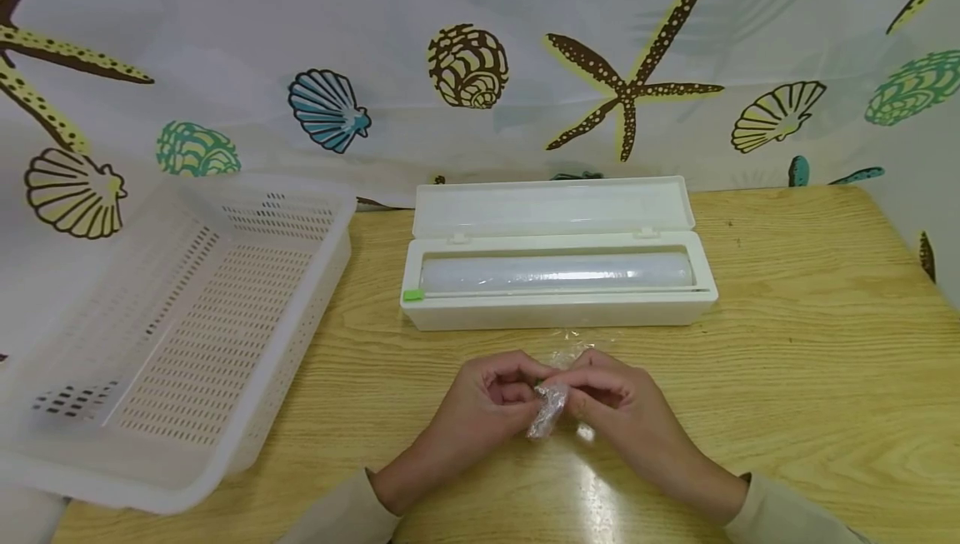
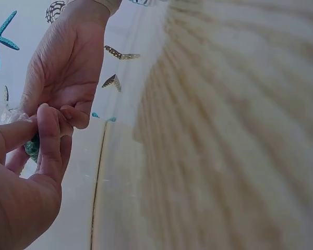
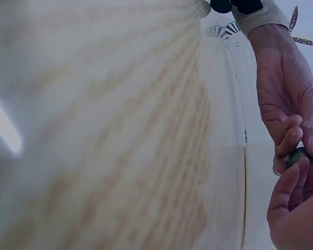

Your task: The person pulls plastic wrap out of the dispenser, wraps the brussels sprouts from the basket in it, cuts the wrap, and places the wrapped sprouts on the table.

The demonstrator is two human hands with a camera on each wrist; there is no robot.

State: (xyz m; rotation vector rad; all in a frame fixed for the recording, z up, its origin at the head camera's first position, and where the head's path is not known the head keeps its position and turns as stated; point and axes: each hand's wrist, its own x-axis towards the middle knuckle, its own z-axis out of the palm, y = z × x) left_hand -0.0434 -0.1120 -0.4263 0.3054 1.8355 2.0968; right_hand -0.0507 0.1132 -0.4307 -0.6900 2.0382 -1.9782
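Close in front of the dispenser, both hands meet over a small bundle of crumpled clear cling film [image 1: 550,411]. My left hand [image 1: 480,402] pinches its left side between thumb and fingers. From the other side, my right hand [image 1: 630,411] pinches the film with its fingertips. Inside the wrap is a small dark green thing [image 2: 32,148], mostly covered by fingers; its kind does not show. A loose end of film spreads out beyond the fingertips toward the dispenser. In the right wrist view the green lump [image 3: 297,155] sits between the fingertips of both hands.
A white cling film dispenser [image 1: 558,315] stands behind the hands, its lid [image 1: 555,209] tipped back and a film roll [image 1: 555,273] inside. A green slider [image 1: 413,295] sits at its left end. At left is a white plastic basket [image 1: 292,344]. A shell-patterned curtain [image 1: 510,136] hangs behind the wooden table [image 1: 810,344].
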